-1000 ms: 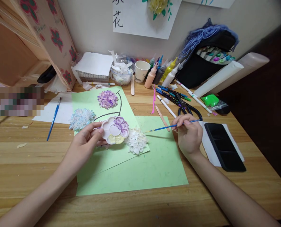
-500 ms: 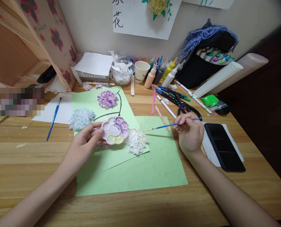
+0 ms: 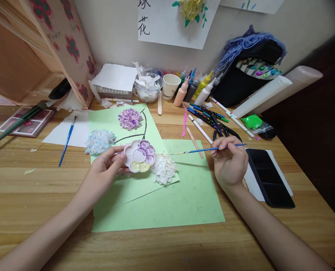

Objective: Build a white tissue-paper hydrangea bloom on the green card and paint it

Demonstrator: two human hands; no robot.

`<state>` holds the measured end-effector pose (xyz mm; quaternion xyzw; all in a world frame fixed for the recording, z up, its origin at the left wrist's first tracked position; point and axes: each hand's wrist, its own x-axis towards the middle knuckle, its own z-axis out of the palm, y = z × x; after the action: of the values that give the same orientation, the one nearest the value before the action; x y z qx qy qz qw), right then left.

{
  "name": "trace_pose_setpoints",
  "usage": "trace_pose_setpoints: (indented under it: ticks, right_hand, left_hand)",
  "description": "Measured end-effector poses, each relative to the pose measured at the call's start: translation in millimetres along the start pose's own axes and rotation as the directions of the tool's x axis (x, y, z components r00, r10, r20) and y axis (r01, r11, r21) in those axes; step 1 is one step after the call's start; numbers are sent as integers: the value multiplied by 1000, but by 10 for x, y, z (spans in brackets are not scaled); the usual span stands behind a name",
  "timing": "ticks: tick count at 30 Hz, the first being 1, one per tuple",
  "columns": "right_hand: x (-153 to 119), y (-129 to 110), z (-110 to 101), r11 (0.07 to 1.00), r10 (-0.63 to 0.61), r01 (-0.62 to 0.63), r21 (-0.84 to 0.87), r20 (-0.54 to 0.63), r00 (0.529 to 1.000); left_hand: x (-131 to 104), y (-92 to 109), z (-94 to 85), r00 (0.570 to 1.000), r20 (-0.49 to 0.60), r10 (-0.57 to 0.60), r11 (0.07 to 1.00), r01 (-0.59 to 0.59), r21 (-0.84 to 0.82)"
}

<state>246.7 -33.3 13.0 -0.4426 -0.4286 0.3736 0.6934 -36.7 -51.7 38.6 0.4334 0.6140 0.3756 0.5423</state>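
My left hand (image 3: 108, 165) is closed on the edge of a small flower-shaped paint palette (image 3: 139, 155), whose wells hold purple and pale yellow paint. In my right hand (image 3: 231, 160) is a thin blue paintbrush (image 3: 197, 151), held level, its tip near a white paper flower (image 3: 165, 169). That flower lies on the right edge of a light green sheet (image 3: 133, 192). A purple paper flower (image 3: 130, 119) and a pale blue one (image 3: 100, 142) sit farther up the sheet, beside black drawn stem lines. Another flower is mostly hidden under the palette.
A second paintbrush (image 3: 67, 141) rests on white paper at left. Behind stand a paper cup (image 3: 171, 86), a bowl of paper scraps (image 3: 148, 88) and several paint bottles (image 3: 181, 92). Scissors (image 3: 222, 128) and pens lie right of centre; a black phone-like object (image 3: 269, 177) lies at right.
The view has shifted slightly, so most things sit a little further right. Both hands keep their holds; the brush tip stays near the white flower.
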Motion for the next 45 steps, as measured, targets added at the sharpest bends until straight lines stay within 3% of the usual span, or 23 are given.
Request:
trace_pose_setpoints:
  ticks: [5,10,19,22,26,28,30,35,45]
  right_hand:
    - [-168,-62,89,999,37,-42,18,214,976]
    - [-339,-55,97,992,-2,60,-108,470,882]
    - [-352,-74,80,982,-49,140,-130,538,842]
    - [-327,-109,105,991,-51,103,-90,454,889]
    - [-169,-89,91,998,-65,63,21,147,987]
    - [-62,-32,52,997,-67,68,28,-18,998]
    - [23,38,6,999,-35,37,18,-95,995]
    - [75,146,-39,998,53,-52,23,-63,997]
    - [53,169,-10,993,105,-105,52,-1,994]
  left_hand:
    - [-16,2,15,1000,11,18,1000,-19,25]
    - [-13,-21,4,999,45,18,1000,-17,-18]
    - [-10,-25,-1,999,48,9,999,-7,-50]
    - [-10,-20,-6,999,47,10,999,-8,-44]
    - [-15,-4,-7,999,26,20,1000,-19,-22]
    - [-12,0,-7,1000,11,19,1000,-19,4]
    - [-2,-7,-10,1000,-2,8,1000,-8,19]
    - [40,-52,-27,1000,-12,5,1000,-5,-1]
    - [34,-32,-26,1000,11,-13,999,14,-36]
